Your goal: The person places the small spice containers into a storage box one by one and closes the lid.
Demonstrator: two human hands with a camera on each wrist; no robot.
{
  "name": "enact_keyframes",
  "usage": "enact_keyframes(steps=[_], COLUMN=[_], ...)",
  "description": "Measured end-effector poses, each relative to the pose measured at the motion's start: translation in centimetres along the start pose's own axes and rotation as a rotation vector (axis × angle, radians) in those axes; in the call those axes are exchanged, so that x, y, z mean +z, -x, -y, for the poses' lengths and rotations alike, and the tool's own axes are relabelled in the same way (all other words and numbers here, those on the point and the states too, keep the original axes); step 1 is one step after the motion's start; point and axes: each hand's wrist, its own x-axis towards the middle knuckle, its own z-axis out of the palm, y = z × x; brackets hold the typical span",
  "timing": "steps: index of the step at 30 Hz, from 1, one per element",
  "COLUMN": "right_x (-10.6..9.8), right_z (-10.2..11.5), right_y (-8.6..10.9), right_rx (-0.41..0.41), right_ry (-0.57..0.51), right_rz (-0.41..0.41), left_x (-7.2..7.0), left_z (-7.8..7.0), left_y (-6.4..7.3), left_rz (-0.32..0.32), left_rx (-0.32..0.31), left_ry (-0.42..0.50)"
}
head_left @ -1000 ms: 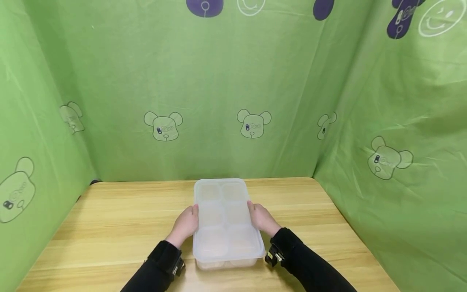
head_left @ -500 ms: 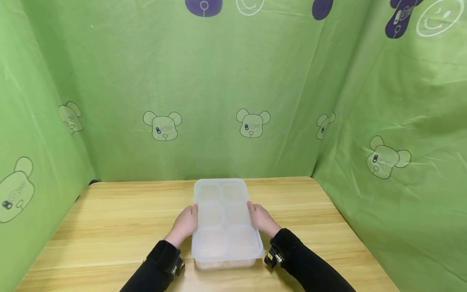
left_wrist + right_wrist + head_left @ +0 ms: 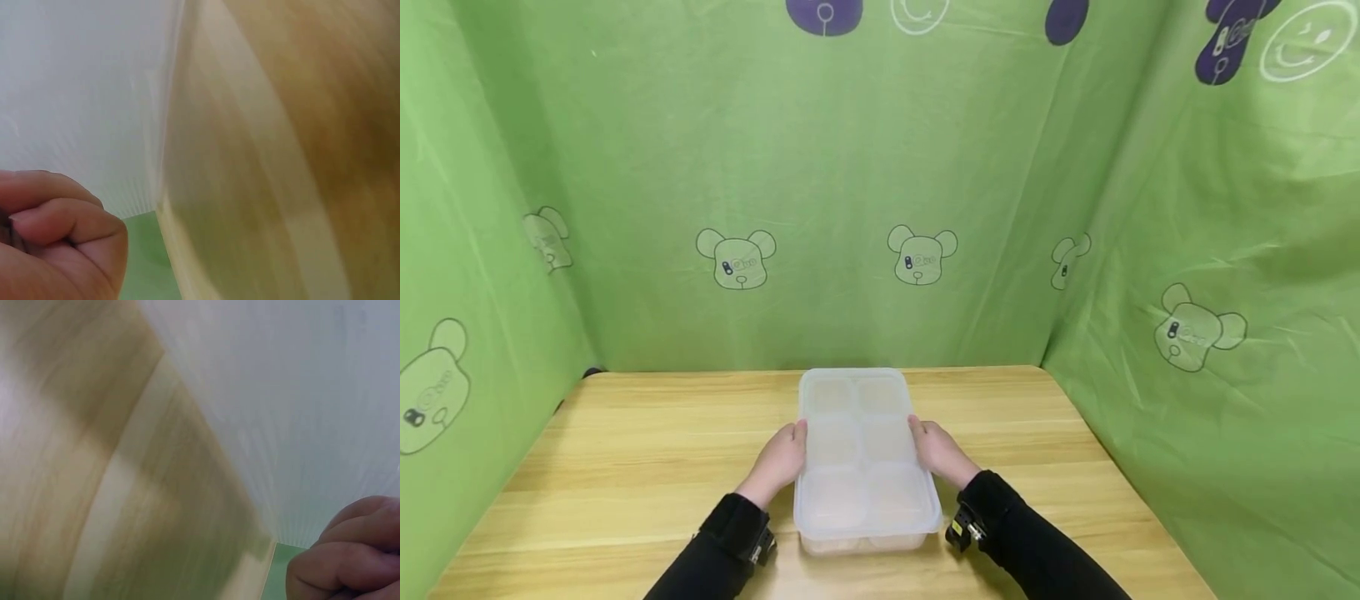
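Observation:
A translucent, lidded plastic food storage box lies lengthwise at the middle of the table, its lid facing up. Through the lid show several rounded compartments in two columns. On its left long side, my left hand grips the edge, thumb along the lid's rim. Opposite it, my right hand grips the right edge in the same way. The left wrist view shows the curled fingers close against the box's pale side wall. Curled fingers also meet the box wall in the right wrist view.
The wood-grain table extends to both sides of the box. Green cloth printed with bear faces hangs behind the table and along its left and right sides. A small black strap mount sits on the right wrist.

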Motion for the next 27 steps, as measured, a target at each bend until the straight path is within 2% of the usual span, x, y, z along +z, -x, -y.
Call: enact_keyframes(steps=[7,16,23,27], right_x=[-0.4,-0.3,-0.6,-1.2], right_z=[0.1,0.5,0.8,1.3], right_y=[-0.1,0.1,0.1,0.1], right_rx=[0.017,0.036,0.055,0.063], right_ry=[0.078,0.224,0.241,0.283], right_rz=[-0.023,-0.049,-0.032,-0.014], left_x=[-0.2,-0.2,-0.5,-0.8], left_z=[-0.5,-1.1,-1.4,-1.7], left_y=[-0.1,0.6,1.1,1.6], left_rz=[-0.014,-0.054,-0.115,-0.116], left_rx=[0.003,-0.058,-0.078,-0.068], left_ry=[-0.086,-0.192,-0.308,-0.347])
